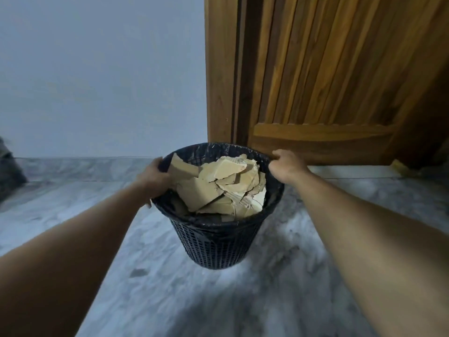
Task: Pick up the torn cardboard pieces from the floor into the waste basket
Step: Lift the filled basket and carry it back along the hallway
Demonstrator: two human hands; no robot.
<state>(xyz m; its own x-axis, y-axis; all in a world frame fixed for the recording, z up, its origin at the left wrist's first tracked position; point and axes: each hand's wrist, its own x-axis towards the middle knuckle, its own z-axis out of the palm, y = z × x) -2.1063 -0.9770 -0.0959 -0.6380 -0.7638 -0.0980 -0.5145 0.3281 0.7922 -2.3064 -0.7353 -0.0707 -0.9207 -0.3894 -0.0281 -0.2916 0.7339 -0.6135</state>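
A black mesh waste basket (216, 244) with a dark liner is in the middle of the view, above the grey marble floor. It is filled with several torn tan cardboard pieces (218, 188) heaped up to the rim. My left hand (155, 178) grips the basket's left rim, fingers curled over the edge. My right hand (286, 166) grips the right rim the same way. Whether the basket rests on the floor or hangs just above it, I cannot tell.
A wooden slatted door (328, 81) and its frame stand right behind the basket. A pale wall (97, 81) fills the left. A dark blurred object (9, 171) sits at the far left edge. Grey marble floor (218, 300) stretches toward me.
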